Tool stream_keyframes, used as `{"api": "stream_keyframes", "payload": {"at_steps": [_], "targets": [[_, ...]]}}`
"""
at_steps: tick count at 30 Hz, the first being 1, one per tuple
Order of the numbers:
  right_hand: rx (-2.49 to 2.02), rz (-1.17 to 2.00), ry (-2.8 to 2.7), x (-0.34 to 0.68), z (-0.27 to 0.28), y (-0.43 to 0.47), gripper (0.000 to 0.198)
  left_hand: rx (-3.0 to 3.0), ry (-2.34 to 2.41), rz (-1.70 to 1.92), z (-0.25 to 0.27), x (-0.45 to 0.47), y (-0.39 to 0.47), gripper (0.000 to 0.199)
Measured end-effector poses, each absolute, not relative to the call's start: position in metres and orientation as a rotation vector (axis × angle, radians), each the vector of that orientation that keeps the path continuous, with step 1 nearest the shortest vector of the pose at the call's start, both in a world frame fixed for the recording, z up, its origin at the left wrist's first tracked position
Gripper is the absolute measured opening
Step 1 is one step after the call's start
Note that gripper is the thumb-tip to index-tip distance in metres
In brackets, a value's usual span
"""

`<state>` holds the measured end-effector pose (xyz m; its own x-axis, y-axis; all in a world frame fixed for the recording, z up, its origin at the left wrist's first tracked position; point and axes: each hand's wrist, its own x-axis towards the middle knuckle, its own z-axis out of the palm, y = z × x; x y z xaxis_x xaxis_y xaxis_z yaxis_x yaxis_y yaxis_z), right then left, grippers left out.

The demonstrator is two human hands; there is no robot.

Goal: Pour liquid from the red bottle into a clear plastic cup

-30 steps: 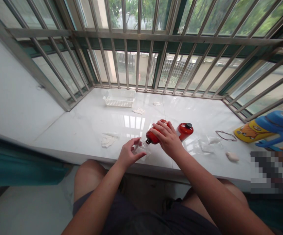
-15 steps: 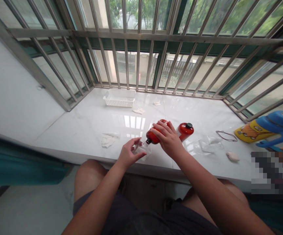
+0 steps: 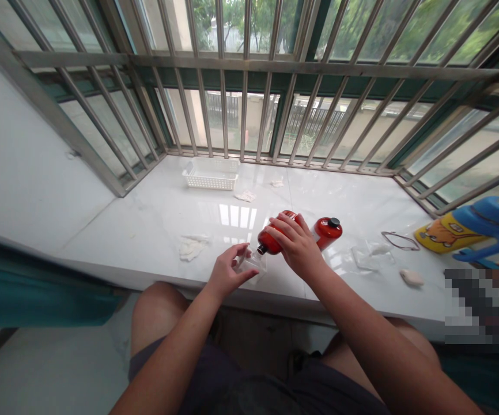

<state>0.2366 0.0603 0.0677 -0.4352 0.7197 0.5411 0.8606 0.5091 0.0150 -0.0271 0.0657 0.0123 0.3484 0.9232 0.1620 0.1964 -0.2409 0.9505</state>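
Observation:
My right hand [image 3: 295, 243] is wrapped round a red bottle [image 3: 270, 241], which is tilted with its dark neck pointing down to the left. The neck is at the opening of a small clear plastic container [image 3: 253, 267]. My left hand [image 3: 229, 269] grips that container from its left side, thumb in front and fingers behind. Whether liquid is flowing is too small to tell. A second red bottle [image 3: 327, 230] with a black cap stands just right of my right hand.
A white basket [image 3: 212, 182] stands near the window bars. Crumpled tissues [image 3: 194, 248] lie on the white marble ledge [image 3: 146, 230]. To the right are a clear plastic piece [image 3: 365, 257], a metal loop [image 3: 400, 240], a beige lump [image 3: 411, 278] and a blue-and-yellow water bottle [image 3: 452, 229].

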Motion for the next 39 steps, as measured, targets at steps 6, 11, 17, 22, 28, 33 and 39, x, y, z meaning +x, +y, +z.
{"api": "stream_keyframes", "payload": {"at_steps": [6,11,17,22,28,33,39], "targets": [[-1.293,-0.412,-2.280,0.238,0.067,0.061,0.059,1.678,1.017,0.967,0.011,-0.027,0.066,0.079],[-1.293,-0.436,-2.281,0.240,0.068,0.062,0.057,1.687,1.028,0.954,0.012,-0.027,0.065,0.079],[-1.281,-0.459,-2.276,0.240,0.072,0.062,0.058,1.692,1.037,0.950,0.013,-0.027,0.065,0.079],[-1.287,-0.469,-2.290,0.241,0.074,0.062,0.059,1.686,1.015,0.965,0.011,-0.027,0.065,0.079],[-1.291,-0.484,-2.289,0.243,0.076,0.062,0.058,1.697,1.030,0.965,0.011,-0.027,0.066,0.079],[-1.293,-0.509,-2.285,0.244,0.078,0.062,0.056,1.686,1.033,0.962,0.011,-0.027,0.066,0.078],[-1.289,-0.524,-2.286,0.245,0.078,0.062,0.055,1.702,1.039,0.954,0.011,-0.027,0.066,0.078]]}}
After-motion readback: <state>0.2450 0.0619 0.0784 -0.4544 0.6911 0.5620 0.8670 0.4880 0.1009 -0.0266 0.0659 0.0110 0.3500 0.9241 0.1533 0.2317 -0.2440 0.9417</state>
